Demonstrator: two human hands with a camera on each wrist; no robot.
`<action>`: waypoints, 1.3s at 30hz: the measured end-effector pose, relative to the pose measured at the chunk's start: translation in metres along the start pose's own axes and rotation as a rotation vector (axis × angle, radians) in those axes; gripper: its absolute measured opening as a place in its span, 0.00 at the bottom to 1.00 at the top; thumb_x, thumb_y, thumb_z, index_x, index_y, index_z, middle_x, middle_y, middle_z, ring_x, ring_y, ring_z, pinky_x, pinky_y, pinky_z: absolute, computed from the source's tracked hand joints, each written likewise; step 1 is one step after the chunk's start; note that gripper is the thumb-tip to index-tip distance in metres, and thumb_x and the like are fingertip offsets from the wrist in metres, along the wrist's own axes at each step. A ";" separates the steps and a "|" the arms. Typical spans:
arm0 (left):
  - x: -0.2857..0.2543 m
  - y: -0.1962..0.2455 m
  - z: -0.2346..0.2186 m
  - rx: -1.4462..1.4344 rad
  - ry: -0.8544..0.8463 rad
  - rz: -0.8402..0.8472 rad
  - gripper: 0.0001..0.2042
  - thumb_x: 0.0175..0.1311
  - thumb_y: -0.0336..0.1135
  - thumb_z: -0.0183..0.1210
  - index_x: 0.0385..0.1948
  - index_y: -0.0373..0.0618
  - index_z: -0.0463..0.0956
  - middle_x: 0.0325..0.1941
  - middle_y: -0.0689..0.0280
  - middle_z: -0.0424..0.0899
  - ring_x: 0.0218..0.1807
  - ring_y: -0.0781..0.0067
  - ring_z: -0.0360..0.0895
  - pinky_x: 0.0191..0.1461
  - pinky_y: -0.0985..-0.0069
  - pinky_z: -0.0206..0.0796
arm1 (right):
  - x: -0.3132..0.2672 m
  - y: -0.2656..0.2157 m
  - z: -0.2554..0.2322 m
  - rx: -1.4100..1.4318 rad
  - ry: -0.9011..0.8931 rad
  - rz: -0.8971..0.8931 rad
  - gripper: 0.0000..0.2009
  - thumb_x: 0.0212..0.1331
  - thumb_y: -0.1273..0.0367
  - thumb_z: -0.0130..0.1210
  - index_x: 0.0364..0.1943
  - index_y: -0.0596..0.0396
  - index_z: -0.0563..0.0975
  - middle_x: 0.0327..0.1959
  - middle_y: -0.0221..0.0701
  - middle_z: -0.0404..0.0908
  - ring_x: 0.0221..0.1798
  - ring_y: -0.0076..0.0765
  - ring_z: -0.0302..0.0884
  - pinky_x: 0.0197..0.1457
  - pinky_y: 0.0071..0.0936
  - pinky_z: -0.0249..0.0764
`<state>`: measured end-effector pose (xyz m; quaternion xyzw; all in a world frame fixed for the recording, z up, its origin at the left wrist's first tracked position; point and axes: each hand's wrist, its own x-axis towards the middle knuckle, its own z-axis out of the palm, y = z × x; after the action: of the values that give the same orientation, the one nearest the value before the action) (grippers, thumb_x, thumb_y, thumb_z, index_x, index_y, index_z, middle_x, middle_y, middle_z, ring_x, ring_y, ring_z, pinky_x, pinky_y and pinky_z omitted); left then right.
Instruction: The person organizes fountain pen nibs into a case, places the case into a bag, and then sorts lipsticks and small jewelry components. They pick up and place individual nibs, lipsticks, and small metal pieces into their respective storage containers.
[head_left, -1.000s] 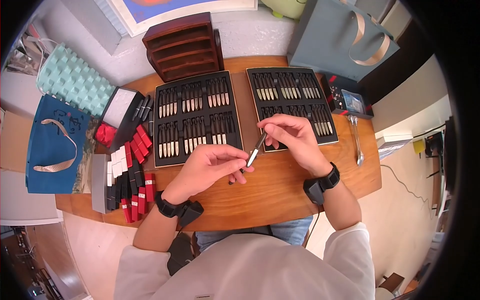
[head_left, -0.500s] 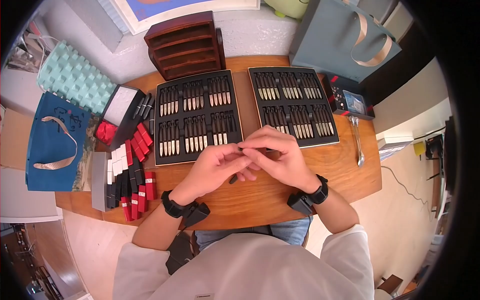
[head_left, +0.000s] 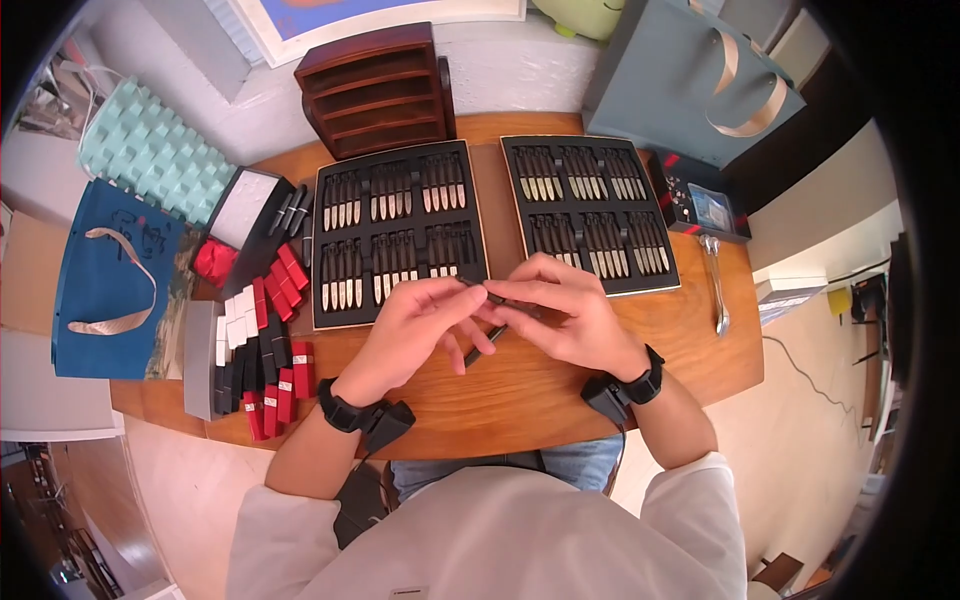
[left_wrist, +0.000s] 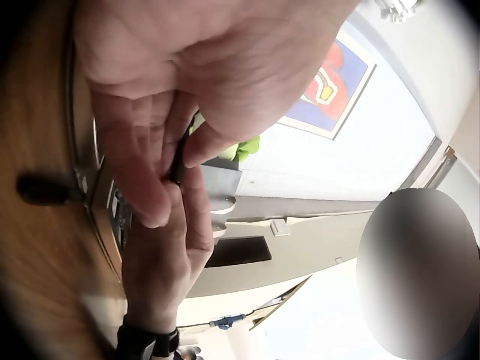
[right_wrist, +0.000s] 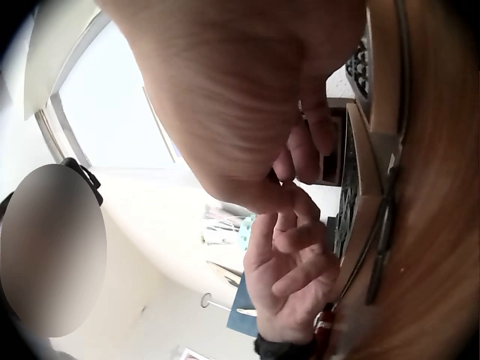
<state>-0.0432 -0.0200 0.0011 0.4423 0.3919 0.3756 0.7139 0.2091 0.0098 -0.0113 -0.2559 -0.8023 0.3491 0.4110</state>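
Note:
In the head view my left hand (head_left: 425,315) and right hand (head_left: 560,315) meet over the table's front half. Between their fingertips is a slim dark stick (head_left: 487,291), pinched from both sides and mostly covered by the fingers. The left wrist view shows part of the dark stick (left_wrist: 179,157) under the left thumb. Below the hands another slim black stick (head_left: 486,347) lies on the wood, also seen as a black stick (right_wrist: 382,251) in the right wrist view. Just beyond stand two black trays, left (head_left: 345,322) and right (head_left: 590,205), with rows of dark, silver-ended pieces.
Red boxes (head_left: 303,366), white boxes and black boxes crowd the left side by a blue paper bag (head_left: 110,290). A small wooden shelf (head_left: 375,90) stands behind the trays. Metal spoons (head_left: 715,285) lie at the right near a grey gift bag (head_left: 670,90).
A silver-ended stick was in plain view between the hands a second ago; the hands then came together and cover it. The right hand moved left, and the black stick on the table shows more.

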 end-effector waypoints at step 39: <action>-0.001 -0.013 -0.014 1.211 0.323 0.582 0.10 0.61 0.31 0.73 0.44 0.47 0.91 0.42 0.70 0.93 0.59 0.61 0.78 0.65 0.58 0.61 | 0.081 0.021 0.005 -0.654 -0.447 -0.018 0.13 0.59 0.77 0.63 0.47 0.57 0.90 0.55 0.34 0.89 0.65 0.45 0.78 0.68 0.42 0.72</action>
<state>-0.0538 -0.0208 -0.0148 0.7889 0.4992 0.3281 0.1438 0.1646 0.0777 0.0097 -0.2839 -0.9431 0.1185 0.1264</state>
